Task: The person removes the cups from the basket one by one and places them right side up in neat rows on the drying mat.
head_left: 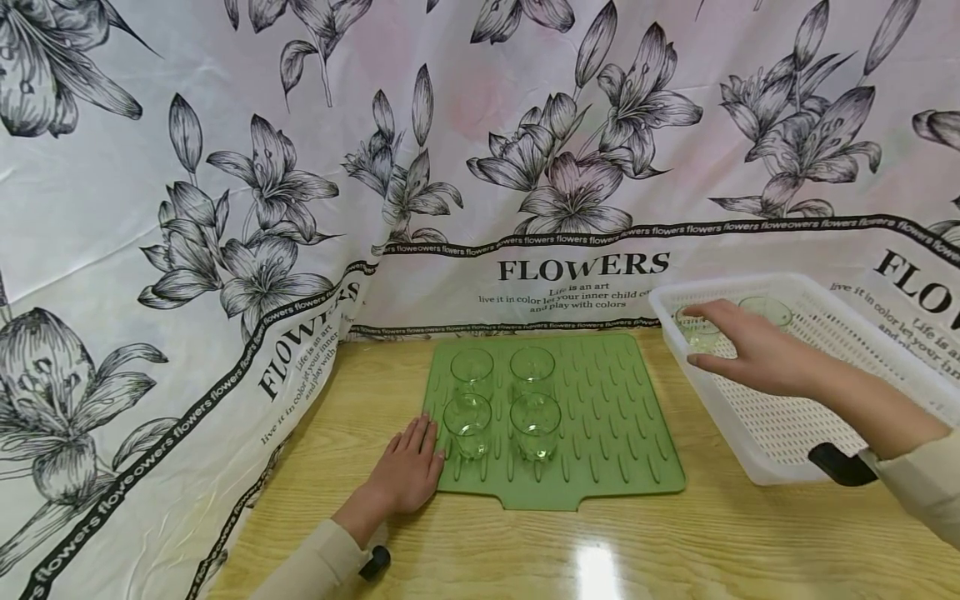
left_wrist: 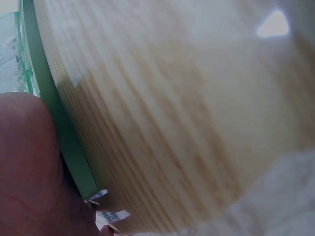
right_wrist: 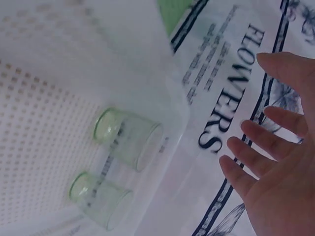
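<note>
My left hand (head_left: 408, 468) lies flat on the table, its straight fingertips touching the left edge of a green drying mat (head_left: 615, 417). Several clear green-tinted drinking glasses (head_left: 536, 425) stand on the left half of that mat, arranged in two rows. Over the white plastic basket (head_left: 750, 458) at right hovers my right hand (head_left: 765, 354), fingers spread and holding nothing. Two similar glasses stand in the basket; the right wrist view shows one glass (right_wrist: 130, 137) beside a second glass (right_wrist: 101, 200), both apart from the hand.
A flower-printed curtain (head_left: 420, 287) hangs behind and left of the wooden table (head_left: 360, 375), its lower edge spreading onto the tabletop at left. The basket's raised perforated walls stand right of the mat, close to the curtain.
</note>
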The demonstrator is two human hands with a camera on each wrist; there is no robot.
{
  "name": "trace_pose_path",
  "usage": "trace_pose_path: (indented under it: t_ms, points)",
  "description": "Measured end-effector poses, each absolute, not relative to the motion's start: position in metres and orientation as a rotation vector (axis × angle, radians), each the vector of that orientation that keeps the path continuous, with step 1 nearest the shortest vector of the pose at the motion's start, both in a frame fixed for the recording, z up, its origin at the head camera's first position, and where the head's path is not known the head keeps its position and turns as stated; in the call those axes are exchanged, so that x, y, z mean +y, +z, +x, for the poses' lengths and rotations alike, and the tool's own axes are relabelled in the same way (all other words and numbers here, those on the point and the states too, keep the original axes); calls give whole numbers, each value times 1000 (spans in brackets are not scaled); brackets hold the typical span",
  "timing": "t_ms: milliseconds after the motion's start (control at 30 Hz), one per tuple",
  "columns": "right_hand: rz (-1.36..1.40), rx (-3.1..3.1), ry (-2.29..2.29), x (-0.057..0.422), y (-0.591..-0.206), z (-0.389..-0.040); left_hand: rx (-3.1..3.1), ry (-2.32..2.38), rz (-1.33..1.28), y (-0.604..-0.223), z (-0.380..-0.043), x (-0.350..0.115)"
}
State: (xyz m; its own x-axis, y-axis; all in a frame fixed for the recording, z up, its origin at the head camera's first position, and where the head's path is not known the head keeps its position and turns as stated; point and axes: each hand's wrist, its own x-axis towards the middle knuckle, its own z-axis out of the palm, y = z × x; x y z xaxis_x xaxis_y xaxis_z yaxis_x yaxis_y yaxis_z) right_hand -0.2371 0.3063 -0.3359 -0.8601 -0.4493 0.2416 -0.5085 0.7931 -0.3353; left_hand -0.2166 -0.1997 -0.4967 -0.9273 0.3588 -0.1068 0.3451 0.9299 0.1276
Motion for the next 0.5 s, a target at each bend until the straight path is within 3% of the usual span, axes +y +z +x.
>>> trace_pose_path:
  t_ms: [500]
  points:
    - [668, -2944, 526, 346, -341, -278, 2962, 167, 545, -482, -210, -194]
